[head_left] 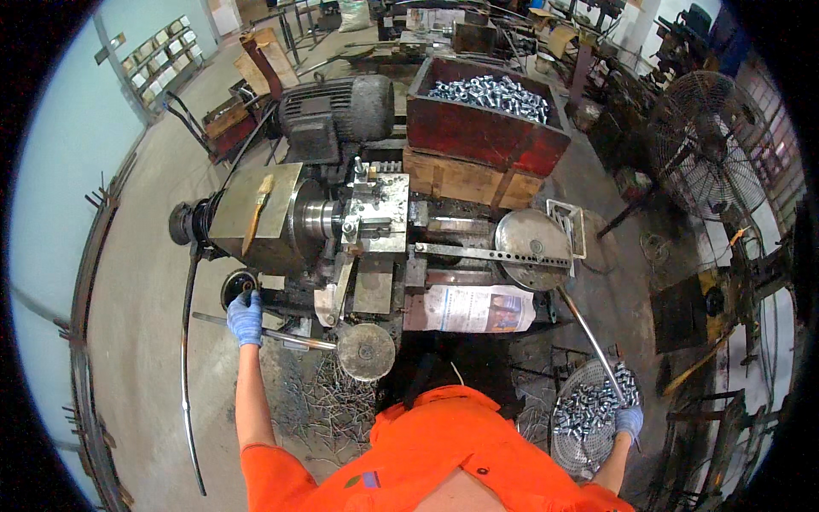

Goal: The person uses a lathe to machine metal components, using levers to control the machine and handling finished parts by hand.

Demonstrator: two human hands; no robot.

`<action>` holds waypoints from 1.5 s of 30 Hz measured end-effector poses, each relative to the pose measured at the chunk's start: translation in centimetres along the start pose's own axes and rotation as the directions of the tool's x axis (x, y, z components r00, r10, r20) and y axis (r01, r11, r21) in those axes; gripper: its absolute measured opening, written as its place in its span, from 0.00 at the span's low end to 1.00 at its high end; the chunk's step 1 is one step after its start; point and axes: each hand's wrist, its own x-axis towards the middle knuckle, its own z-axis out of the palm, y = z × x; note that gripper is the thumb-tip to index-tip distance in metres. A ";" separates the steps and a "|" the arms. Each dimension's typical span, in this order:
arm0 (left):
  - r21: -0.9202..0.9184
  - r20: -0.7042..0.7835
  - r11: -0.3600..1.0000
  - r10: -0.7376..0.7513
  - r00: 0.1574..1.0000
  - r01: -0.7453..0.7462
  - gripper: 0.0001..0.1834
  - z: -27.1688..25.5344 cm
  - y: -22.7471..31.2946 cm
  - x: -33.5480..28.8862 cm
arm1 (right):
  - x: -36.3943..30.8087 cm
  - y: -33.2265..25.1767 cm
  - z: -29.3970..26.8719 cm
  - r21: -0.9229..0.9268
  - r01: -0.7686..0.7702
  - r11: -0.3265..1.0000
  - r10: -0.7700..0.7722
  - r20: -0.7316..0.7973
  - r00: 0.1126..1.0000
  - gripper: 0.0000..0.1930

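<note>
Gripping the lathe's lever point(281, 337), the gloved left hand point(245, 317) was closed; right hand point(630, 421) rested on metal parts point(589, 405) in a wire basket point(573, 444), grip unclear.

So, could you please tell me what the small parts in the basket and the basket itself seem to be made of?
The small parts look like bare metal, probably steel: silvery, with bright glints. The basket at the right hand appears to be wire mesh, grey and dull, since the floor shows through its grid. The exact alloy cannot be told.
</note>
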 end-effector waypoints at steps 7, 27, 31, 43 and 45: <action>-0.050 -0.001 0.997 0.053 0.999 -0.053 0.17 -0.5 0.9 0.0 | 1.6 2.7 3.6 0.116 -0.004 0.993 0.009 -0.043 0.999 0.14; -0.054 0.061 0.998 -0.025 0.998 0.028 0.16 0.1 -1.6 0.5 | -1.2 0.0 0.7 0.058 -0.075 0.996 0.076 -0.026 0.997 0.19; -0.049 -0.003 0.998 0.038 0.999 -0.038 0.16 -0.7 1.1 -0.4 | -0.1 1.9 3.0 0.060 -0.075 0.995 0.077 -0.023 0.997 0.18; -0.016 0.025 1.000 -0.013 1.000 0.014 0.17 -0.2 1.0 -0.4 | -1.6 -0.6 -0.2 0.111 0.022 0.994 -0.029 0.055 0.998 0.17; -0.040 0.059 0.998 -0.043 0.997 0.046 0.18 -1.1 2.5 -1.2 | -3.4 -4.6 -1.5 0.132 0.062 0.989 -0.044 -0.132 0.990 0.17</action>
